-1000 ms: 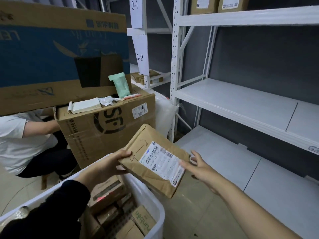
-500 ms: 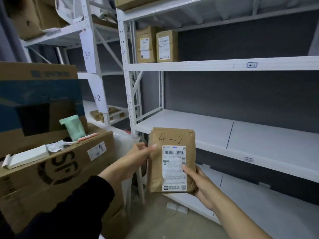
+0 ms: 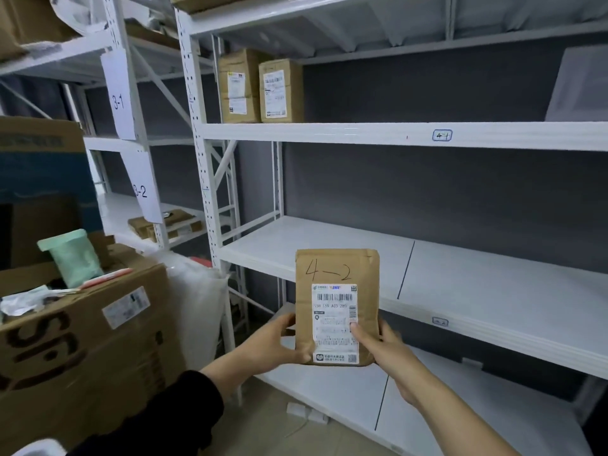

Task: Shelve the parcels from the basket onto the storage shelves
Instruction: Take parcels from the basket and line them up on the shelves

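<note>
I hold a flat brown parcel (image 3: 332, 268) upright in front of the white shelves; it has "4-2" handwritten at the top and a white shipping label below. My left hand (image 3: 273, 343) grips its lower left edge, and my right hand (image 3: 381, 347) grips its lower right edge with the thumb on the label. Behind the parcel lies the middle shelf (image 3: 493, 291), bare and white. The shelf above (image 3: 362, 134) carries a "4-1" tag and two upright brown parcels (image 3: 260, 88). Only a white corner of the basket (image 3: 39, 447) shows at the bottom left.
A large SF cardboard box (image 3: 82, 340) stands at the left with a green pouch (image 3: 74, 258) and papers on top. A white plastic bag (image 3: 197, 297) leans against the shelf post. The neighbouring rack, tagged 3-1 and 3-2, holds flat parcels (image 3: 164, 225). The bottom shelf (image 3: 460, 406) is low near the floor.
The view rose from the basket to the shelves. Both hands brought the parcel up and turned it upright, label toward me; my right hand went from reaching to gripping it.
</note>
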